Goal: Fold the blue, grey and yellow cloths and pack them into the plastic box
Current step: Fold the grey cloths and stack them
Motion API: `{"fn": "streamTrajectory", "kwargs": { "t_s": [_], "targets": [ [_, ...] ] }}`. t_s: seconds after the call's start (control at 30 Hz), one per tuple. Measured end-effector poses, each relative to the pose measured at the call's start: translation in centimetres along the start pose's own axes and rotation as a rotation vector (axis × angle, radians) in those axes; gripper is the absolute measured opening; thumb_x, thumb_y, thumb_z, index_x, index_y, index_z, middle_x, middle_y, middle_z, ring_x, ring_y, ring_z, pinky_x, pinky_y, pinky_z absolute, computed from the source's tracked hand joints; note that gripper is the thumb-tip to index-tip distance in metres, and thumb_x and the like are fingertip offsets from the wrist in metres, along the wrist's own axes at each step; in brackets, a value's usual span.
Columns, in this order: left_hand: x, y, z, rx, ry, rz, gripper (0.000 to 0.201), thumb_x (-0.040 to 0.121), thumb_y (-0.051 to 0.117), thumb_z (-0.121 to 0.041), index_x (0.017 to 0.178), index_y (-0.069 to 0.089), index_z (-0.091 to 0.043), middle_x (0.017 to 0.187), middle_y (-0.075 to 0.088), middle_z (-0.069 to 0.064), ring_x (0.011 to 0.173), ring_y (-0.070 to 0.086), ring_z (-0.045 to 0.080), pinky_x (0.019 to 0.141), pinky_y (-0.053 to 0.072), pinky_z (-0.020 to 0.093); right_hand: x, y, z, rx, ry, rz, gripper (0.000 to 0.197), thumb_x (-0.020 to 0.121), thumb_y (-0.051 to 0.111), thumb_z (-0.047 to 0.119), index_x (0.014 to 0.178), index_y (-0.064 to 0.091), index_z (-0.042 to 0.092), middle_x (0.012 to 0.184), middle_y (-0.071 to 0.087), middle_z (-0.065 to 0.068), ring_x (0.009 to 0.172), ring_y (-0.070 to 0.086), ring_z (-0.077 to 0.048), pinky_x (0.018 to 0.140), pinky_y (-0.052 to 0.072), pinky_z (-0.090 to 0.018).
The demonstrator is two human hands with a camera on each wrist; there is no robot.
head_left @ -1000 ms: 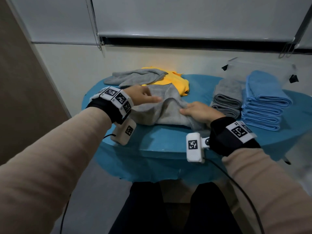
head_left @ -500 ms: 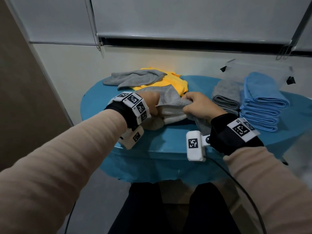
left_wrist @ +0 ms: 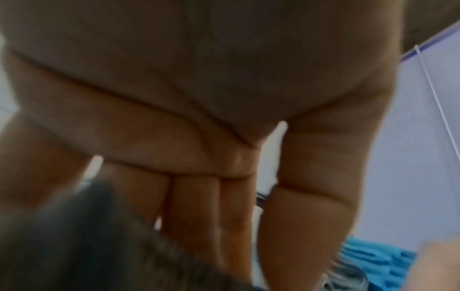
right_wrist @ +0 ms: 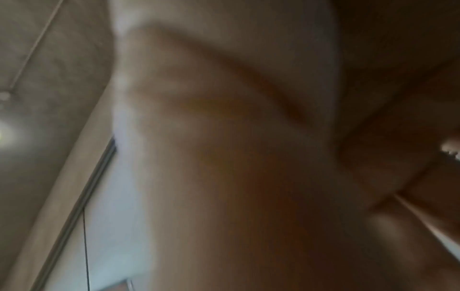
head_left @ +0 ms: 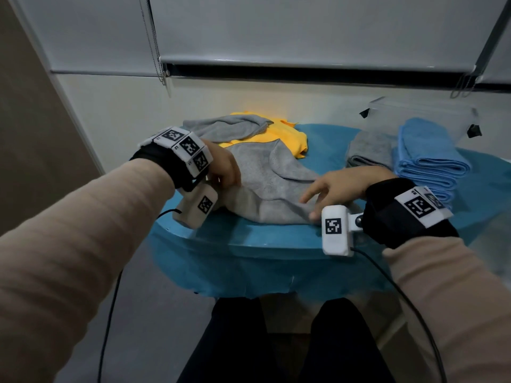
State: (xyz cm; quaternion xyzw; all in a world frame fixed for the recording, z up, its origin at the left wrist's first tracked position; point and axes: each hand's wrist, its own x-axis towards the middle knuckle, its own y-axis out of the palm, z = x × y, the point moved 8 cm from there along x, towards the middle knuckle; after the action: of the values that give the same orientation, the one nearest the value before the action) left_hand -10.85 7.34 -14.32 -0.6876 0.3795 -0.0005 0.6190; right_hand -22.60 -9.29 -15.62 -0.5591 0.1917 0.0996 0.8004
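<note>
Grey cloth hides left hand fingertips; wrist views blurred.

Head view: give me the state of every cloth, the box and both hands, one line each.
Grey cloth at the table's front: partly folded, rumpled.
Grey cloth at the back: unfolded, overlapping the yellow.
Yellow cloth: unfolded.
Folded grey pile: stacked.
Folded blue pile: stacked.
Clear plastic box: not yet packed.
Left hand: on front cloth, grip unclear.
Right hand: fingers straight, pressing it.
</note>
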Motion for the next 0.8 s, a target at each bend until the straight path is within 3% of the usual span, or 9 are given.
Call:
{"fn": "streamTrajectory", "kwargs": {
  "t_s": [0.1, 0.2, 0.3, 0.4, 0.47, 0.53, 0.67, 0.73, 0.8],
  "targets": [
    [0.4, 0.0, -0.1, -0.234, -0.029, -0.001, 0.033, 0.098, 0.042, -0.036, 0.113, 0.061, -0.013, 0.088, 0.067, 0.010, 0.071, 0.061, 0.025, 0.066, 0.051, 0.032, 0.5, -0.9, 0.3, 0.171, -0.064, -0.115, 0.046, 0.067, 0.065, 0.064, 0.105, 0.060, 0.039, 0.098, 0.070, 0.007, 0.091, 0.063, -0.012, 0.083, 0.047, -0.032],
    [1.5, -0.9, 0.5, -0.102, -0.053, -0.125, 0.038, 0.100, 0.038, -0.035, 0.121, 0.055, -0.009, 0.092, 0.068, 0.013, 0.060, 0.062, 0.021, 0.060, 0.051, 0.028, 1.4, -3.3, -0.6, 0.261, -0.043, -0.414, 0.029, 0.094, 0.051, 0.044, 0.100, 0.064, 0.018, 0.097, 0.064, -0.002, 0.084, 0.056, -0.017, 0.067, 0.040, -0.024],
    [3.0, -0.9, 2.9, 0.167, -0.131, -0.125, 0.035, 0.097, 0.049, -0.021, 0.127, 0.052, -0.002, 0.116, 0.064, 0.016, 0.048, 0.060, 0.007, 0.050, 0.050, 0.018, 2.6, -3.3, -1.7, 0.133, 0.029, -0.409, 0.030, 0.097, 0.051, 0.028, 0.115, 0.065, 0.009, 0.112, 0.063, -0.008, 0.099, 0.055, -0.020, 0.079, 0.037, -0.024],
    [5.8, -1.5, 7.2, 0.305, -0.215, -0.139, 0.061, 0.069, 0.074, -0.048, 0.121, 0.059, -0.022, 0.107, 0.068, 0.004, 0.079, 0.069, 0.022, 0.077, 0.057, 0.033, 3.7, -2.7, -2.0, 0.033, 0.069, -0.272, 0.032, 0.095, 0.054, 0.020, 0.127, 0.059, 0.022, 0.128, 0.056, -0.004, 0.102, 0.050, -0.015, 0.085, 0.034, -0.022],
    [9.8, -2.1, 10.6, 0.338, -0.239, -0.164, 0.085, 0.034, 0.070, -0.071, 0.110, 0.059, -0.035, 0.083, 0.072, -0.001, 0.073, 0.070, 0.022, 0.076, 0.058, 0.040, 4.6, -3.2, -1.7, 0.042, 0.071, -0.279, 0.035, 0.093, 0.054, 0.011, 0.126, 0.060, 0.022, 0.133, 0.053, -0.005, 0.106, 0.049, -0.016, 0.084, 0.033, -0.023],
    [12.1, -2.1, 12.4, 0.286, -0.265, -0.141, 0.088, 0.023, 0.065, -0.073, 0.102, 0.056, -0.038, 0.074, 0.071, -0.002, 0.069, 0.070, 0.021, 0.073, 0.059, 0.040, 5.8, -3.4, -1.9, 0.054, 0.092, -0.287, 0.039, 0.091, 0.053, 0.002, 0.125, 0.060, 0.019, 0.135, 0.052, -0.008, 0.106, 0.048, -0.017, 0.082, 0.033, -0.023],
    [17.3, -1.8, 16.5, 0.229, -0.315, -0.076, 0.066, 0.018, 0.063, -0.090, 0.070, 0.060, -0.050, 0.069, 0.068, -0.011, 0.063, 0.069, 0.019, 0.062, 0.060, 0.039, 7.7, -3.3, -2.9, -0.012, 0.183, -0.213, 0.044, 0.086, 0.063, 0.001, 0.128, 0.056, 0.013, 0.108, 0.061, -0.007, 0.094, 0.048, -0.019, 0.069, 0.038, -0.023],
    [21.1, -3.0, 19.5, 0.134, -0.290, -0.154, 0.030, 0.039, 0.077, -0.073, 0.056, 0.058, -0.059, 0.064, 0.066, -0.016, 0.061, 0.068, 0.016, 0.058, 0.060, 0.040, 8.1, -3.9, -3.1, 0.034, 0.195, -0.245, 0.039, 0.084, 0.067, 0.003, 0.122, 0.059, 0.011, 0.078, 0.054, 0.000, 0.077, 0.049, -0.017, 0.054, 0.034, -0.022],
    [19.0, -4.5, 18.3, 0.053, -0.300, -0.257, 0.014, 0.061, 0.077, -0.047, 0.066, 0.065, -0.054, 0.070, 0.066, -0.014, 0.067, 0.068, 0.018, 0.063, 0.060, 0.040, 8.6, -4.8, -3.5, 0.162, 0.179, -0.330, 0.030, 0.084, 0.067, 0.005, 0.114, 0.063, 0.009, 0.077, 0.053, -0.001, 0.067, 0.047, -0.012, 0.051, 0.033, -0.019]
  ]
}}
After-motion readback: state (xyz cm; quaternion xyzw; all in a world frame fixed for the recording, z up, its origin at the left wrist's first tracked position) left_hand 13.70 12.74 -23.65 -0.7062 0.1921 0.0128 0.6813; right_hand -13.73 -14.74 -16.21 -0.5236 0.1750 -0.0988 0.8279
